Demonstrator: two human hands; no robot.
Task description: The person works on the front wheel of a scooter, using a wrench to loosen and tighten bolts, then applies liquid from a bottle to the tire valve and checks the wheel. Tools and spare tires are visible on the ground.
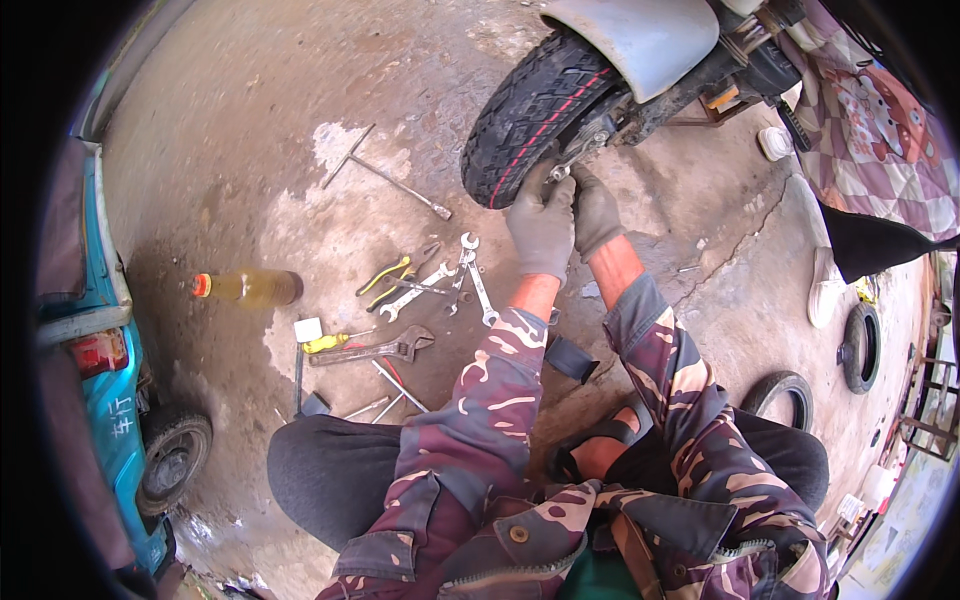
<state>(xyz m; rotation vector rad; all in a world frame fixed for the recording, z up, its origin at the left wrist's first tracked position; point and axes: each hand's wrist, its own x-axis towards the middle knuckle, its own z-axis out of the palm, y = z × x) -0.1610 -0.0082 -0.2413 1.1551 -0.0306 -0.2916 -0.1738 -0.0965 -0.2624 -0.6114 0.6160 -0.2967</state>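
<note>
A black scooter wheel [525, 115] with a red stripe hangs under a grey mudguard [640, 35] at the top. My left hand [541, 230], in a grey glove, reaches up to the wheel's lower edge near the axle, fingers curled around a small metal part [560, 172]. My right hand [596, 212], also gloved, presses beside it against the same spot at the axle. What the fingers grip is mostly hidden by the gloves.
Tools lie on the concrete to the left: a T-handle wrench [385, 178], several spanners [470, 275], pliers [390, 278], an adjustable wrench [375, 350]. A bottle of yellow liquid [250, 287] lies further left. A blue vehicle [110, 400] stands at the left edge, small tyres [860, 347] at the right.
</note>
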